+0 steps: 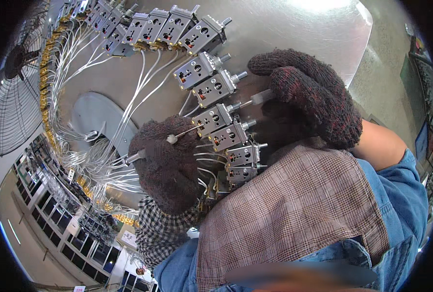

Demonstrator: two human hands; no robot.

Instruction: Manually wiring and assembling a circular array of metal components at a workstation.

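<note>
My left hand (165, 163), in a dark knitted glove, is closed around a thin screwdriver-like tool (187, 131). Its slim metal rod reaches the face of a silver box-shaped unit (211, 119) with a round hole. A pale end of the tool shows on the other side of the glove. Opposite, my gloved right hand (309, 97) grips a tool with a translucent handle (262, 97); its metal tip meets the shaft sticking out of the same unit. Its fingertips are partly hidden. Similar units (214, 88) sit directly beside this one, above and below.
More silver units (177, 25) follow the curved edge of a round metal table (294, 29). White wires (146, 80) run from them to a bundle near a grey disc (99, 114). Brass-coloured fittings (45, 73) line the left side. A large fan (14, 97) stands far left.
</note>
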